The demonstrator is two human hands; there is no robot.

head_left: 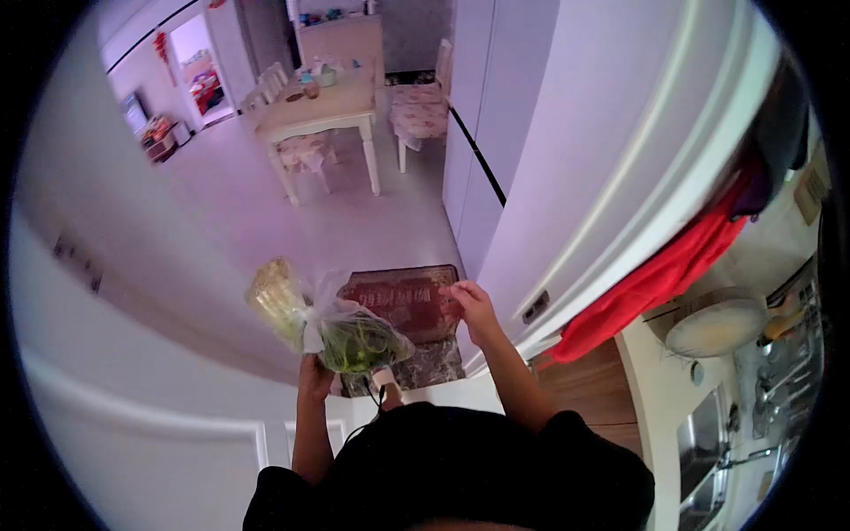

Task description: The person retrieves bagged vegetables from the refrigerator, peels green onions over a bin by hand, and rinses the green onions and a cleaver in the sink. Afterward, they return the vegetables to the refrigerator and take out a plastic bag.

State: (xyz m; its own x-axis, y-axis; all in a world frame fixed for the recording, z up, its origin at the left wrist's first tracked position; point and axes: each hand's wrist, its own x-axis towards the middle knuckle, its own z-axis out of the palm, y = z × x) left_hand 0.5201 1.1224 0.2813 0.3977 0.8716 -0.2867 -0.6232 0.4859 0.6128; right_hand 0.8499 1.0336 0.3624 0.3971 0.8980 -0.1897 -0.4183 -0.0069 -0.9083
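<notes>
A clear plastic bag with green leafy contents (363, 343) hangs from my left hand (315, 376), whose fingers are wrapped round it. Beside it, to the upper left, is a second bundle in clear plastic, with pale yellow-green contents (277, 296); it seems to be held together with the bag. My right hand (474, 310) is raised near the door frame, fingers bent together, and whether anything small is between them cannot be made out. Below both hands lies a red doormat (403, 301) on the floor.
A doorway frame (611, 203) rises on the right, a white door (159, 398) on the left. Ahead are a dining table (332, 106) and chairs (420, 115). Right of the frame hang red cloth (646, 274) and a counter with a sink (704, 434).
</notes>
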